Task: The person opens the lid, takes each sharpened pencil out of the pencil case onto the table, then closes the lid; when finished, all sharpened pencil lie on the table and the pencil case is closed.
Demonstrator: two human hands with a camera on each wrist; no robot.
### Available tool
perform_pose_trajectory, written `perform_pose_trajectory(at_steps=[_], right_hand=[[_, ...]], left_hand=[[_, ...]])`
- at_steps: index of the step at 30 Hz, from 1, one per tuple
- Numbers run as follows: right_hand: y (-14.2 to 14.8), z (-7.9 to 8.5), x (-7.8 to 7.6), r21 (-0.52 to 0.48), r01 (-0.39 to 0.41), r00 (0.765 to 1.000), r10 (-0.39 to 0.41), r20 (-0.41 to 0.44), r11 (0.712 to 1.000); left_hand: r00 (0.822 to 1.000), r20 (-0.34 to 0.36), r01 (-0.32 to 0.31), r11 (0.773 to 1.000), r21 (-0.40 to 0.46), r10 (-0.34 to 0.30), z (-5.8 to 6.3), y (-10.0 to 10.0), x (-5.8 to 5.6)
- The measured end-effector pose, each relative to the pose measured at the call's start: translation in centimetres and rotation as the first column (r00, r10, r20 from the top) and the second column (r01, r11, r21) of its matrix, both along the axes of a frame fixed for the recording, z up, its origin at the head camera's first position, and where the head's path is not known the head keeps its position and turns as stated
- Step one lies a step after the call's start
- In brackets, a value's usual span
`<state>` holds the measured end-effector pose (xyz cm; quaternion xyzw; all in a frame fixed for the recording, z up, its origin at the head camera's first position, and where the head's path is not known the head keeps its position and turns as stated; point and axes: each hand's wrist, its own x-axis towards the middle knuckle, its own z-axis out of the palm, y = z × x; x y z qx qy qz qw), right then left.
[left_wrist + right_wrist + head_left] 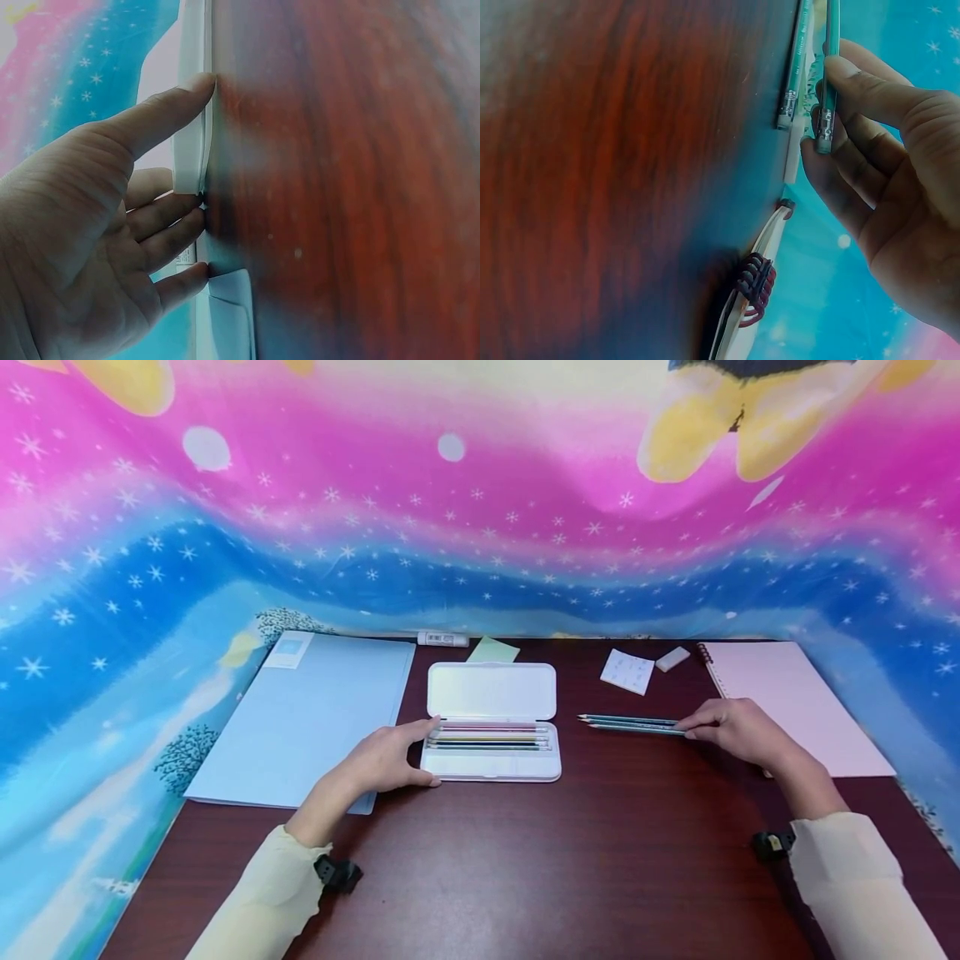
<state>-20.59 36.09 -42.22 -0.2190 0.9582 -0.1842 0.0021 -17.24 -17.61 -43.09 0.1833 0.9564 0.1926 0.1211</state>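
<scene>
A white pencil case (487,767) lies on the dark wooden table with its lid (492,692) folded back. Several pencils (491,742) rest in its tray. My left hand (384,757) holds the case by its left end, thumb on the front edge and index finger by the hinge side. On the right, my right hand (738,727) pinches a green pencil (831,97) near its eraser end, between thumb and fingers. Another green pencil (795,67) lies on the table beside it. In the head view the green pencils' sharpened tips point left toward the case.
A light blue folder (322,718) lies on the left. At the right is a pink spiral notebook (802,710). Along the back are a white tube (442,639), green paper (493,650), a square printed note (627,672) and an eraser (672,659). Patterned cloth (480,543) hangs behind.
</scene>
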Motion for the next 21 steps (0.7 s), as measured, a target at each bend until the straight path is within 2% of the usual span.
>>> perform_pose_trajectory(at_steps=[7,21], right_hand=[[-0.3,-0.3,-0.8,0.007,-0.006,1.0,0.006,0.027,1.0],[-0.7,-0.6,-1.2,0.022,-0.025,0.999,0.026,-0.033,0.999]], left_hand=[[1.0,-0.004,0.002,1.0,-0.004,-0.002,0.1,0.0,0.1],[1.0,-0.006,-0.002,1.0,-0.003,0.002,0.1,0.0,0.1]])
